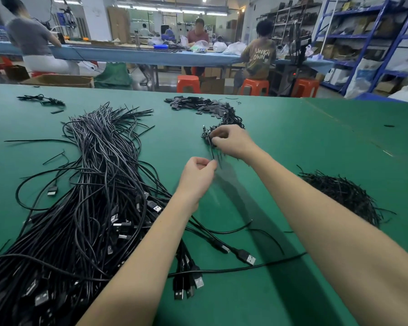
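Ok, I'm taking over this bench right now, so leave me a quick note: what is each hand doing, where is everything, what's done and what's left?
Left hand: fingers curled, pinching the lower end of a thin black strand.
Right hand: pinching the strand's upper end at the edge of the tangle of short black wires.
On the green table: heap of USB cables on the left, flat black pieces far centre, pile of black ties on the right.
Done: cannot tell a count.
Left: the strand seems not yet free of the tangle, and the cable heap looks unbundled.
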`<action>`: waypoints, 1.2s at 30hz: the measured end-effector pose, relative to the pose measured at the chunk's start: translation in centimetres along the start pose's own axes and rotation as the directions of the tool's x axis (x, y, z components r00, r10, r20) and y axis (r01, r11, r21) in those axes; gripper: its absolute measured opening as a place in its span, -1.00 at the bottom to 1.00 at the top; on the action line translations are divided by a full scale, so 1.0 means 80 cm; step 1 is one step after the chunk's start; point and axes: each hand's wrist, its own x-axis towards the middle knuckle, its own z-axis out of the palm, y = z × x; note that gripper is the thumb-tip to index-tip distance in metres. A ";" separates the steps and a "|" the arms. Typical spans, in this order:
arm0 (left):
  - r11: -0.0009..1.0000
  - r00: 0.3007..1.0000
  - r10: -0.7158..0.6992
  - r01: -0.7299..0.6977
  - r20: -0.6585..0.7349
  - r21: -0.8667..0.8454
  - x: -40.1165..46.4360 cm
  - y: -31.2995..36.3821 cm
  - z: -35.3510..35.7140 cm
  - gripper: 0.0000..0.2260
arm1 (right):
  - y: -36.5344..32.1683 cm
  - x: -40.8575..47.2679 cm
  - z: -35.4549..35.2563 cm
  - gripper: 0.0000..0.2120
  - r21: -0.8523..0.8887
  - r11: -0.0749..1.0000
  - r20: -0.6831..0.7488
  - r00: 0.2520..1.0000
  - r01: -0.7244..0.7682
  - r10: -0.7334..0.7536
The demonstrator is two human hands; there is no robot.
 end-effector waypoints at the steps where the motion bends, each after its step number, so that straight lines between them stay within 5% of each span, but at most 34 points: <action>1: 1.000 1.000 0.017 -0.017 -0.012 -0.015 0.000 0.001 -0.001 -0.90 | 0.001 -0.016 -0.007 -0.78 0.102 0.995 -0.007 1.000 -0.004 0.005; 4: 0.995 0.996 0.075 -0.078 -0.052 -0.066 -0.001 0.008 -0.006 -0.92 | 0.008 -0.072 -0.022 -0.86 0.260 0.964 0.067 0.997 -0.055 0.039; 9: 0.995 0.995 0.097 -0.096 0.036 -0.038 -0.009 0.021 -0.010 -0.91 | 0.012 -0.133 -0.017 -0.89 -0.056 0.998 0.487 0.872 -0.008 0.034; 13: 0.983 0.984 0.154 -0.162 0.090 0.089 -0.019 0.025 -0.008 -0.90 | -0.006 -0.149 -0.014 -0.89 -0.180 0.979 0.555 0.831 0.095 0.021; 15: 0.895 0.953 0.271 -0.302 0.137 0.327 -0.020 0.024 -0.012 -0.90 | -0.013 -0.157 -0.011 -0.86 -0.261 0.956 0.602 0.797 0.134 0.053; 18: 0.603 0.881 0.369 -0.470 0.296 0.645 -0.022 0.021 -0.018 -0.96 | -0.015 -0.164 -0.003 -0.83 -0.370 0.915 0.608 0.787 0.161 0.107; 26: 0.332 0.815 0.394 -0.558 0.426 0.760 -0.024 0.021 -0.025 -0.90 | -0.020 -0.167 -0.001 -0.92 -0.218 0.971 0.682 0.727 0.101 0.078; 31: 0.336 0.817 0.432 -0.539 0.382 0.772 -0.025 0.016 -0.021 -0.91 | -0.020 -0.168 0.010 -0.92 -0.241 0.962 0.685 0.725 0.129 0.075; 36: 0.571 0.829 0.452 -0.553 0.329 0.606 -0.030 0.023 -0.009 -0.97 | -0.014 -0.167 0.010 -0.91 -0.253 0.957 0.586 0.810 0.141 0.035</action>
